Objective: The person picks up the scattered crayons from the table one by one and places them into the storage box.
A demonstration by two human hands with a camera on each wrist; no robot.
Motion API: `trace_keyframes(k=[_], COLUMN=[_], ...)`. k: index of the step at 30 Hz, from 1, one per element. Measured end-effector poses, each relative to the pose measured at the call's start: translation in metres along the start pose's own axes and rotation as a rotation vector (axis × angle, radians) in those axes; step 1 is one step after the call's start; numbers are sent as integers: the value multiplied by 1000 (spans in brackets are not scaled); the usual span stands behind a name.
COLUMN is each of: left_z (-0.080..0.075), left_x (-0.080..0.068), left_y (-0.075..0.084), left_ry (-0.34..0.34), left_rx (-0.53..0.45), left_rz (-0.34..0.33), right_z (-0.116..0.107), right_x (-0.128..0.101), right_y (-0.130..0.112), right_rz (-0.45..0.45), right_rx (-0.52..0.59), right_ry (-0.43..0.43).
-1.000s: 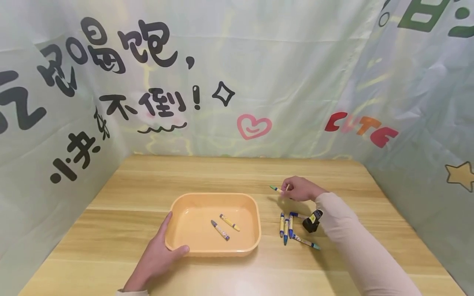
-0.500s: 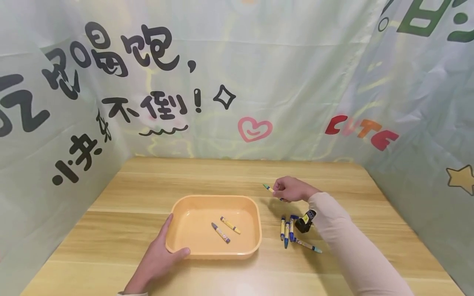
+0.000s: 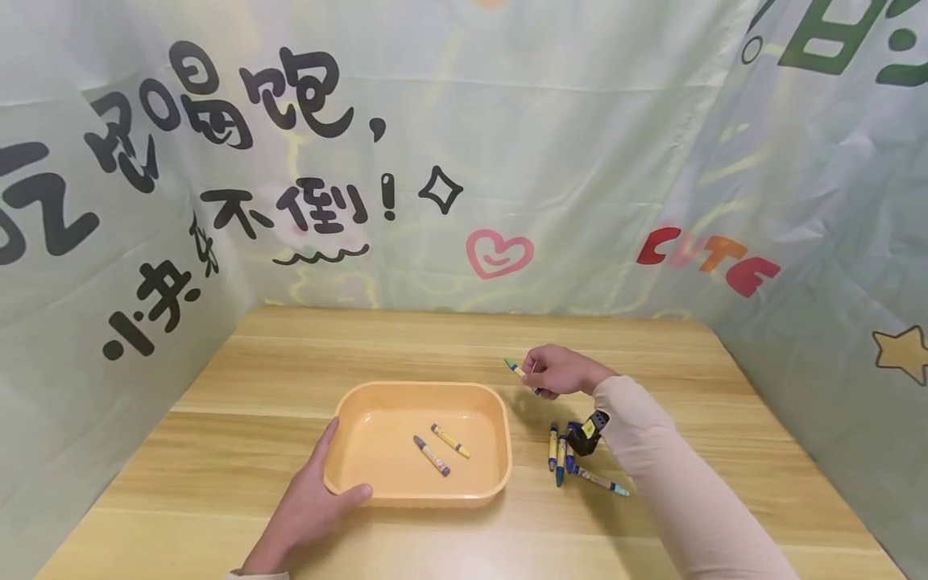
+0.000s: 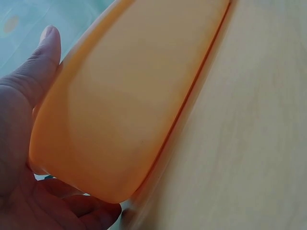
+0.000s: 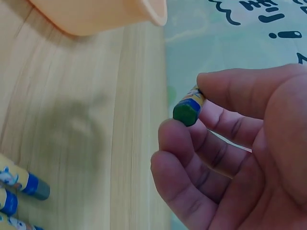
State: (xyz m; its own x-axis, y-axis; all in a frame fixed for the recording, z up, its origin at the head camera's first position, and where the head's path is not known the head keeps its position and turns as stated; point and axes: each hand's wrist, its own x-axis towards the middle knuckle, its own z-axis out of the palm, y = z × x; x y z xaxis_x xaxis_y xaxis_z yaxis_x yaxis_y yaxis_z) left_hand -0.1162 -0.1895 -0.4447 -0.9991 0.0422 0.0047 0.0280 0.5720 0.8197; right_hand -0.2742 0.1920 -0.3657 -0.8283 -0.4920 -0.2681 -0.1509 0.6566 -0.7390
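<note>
My right hand pinches a green crayon between thumb and fingers, above the table behind and right of the tray. In the right wrist view the crayon's flat green end points toward the camera, its wrapper partly hidden by the fingers. My left hand grips the near left corner of the orange plastic tray, thumb at the front rim and fingers along the left side. Two crayons lie in the tray, a grey one and a yellow one.
Right of the tray, several crayons lie close together on the wooden table. One with a light teal tip lies slantwise. The black wrist camera overlaps part of the group. Printed cloth walls stand around the table.
My right hand has moved left toward the tray with the green crayon, which has tilted more steeply. The left hand still holds the tray in place.
</note>
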Motion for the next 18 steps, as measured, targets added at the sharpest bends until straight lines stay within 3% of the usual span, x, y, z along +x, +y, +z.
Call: trace_keyframes(k=[18], left_z=[1], left_x=[0], left_y=[1], left_ry=[-11], left_rx=[-2], left_rz=[-15], right_z=[9], right_x=[6], right_y=[-15], right_rz=[-23], right_rx=[-3], right_ry=[-8])
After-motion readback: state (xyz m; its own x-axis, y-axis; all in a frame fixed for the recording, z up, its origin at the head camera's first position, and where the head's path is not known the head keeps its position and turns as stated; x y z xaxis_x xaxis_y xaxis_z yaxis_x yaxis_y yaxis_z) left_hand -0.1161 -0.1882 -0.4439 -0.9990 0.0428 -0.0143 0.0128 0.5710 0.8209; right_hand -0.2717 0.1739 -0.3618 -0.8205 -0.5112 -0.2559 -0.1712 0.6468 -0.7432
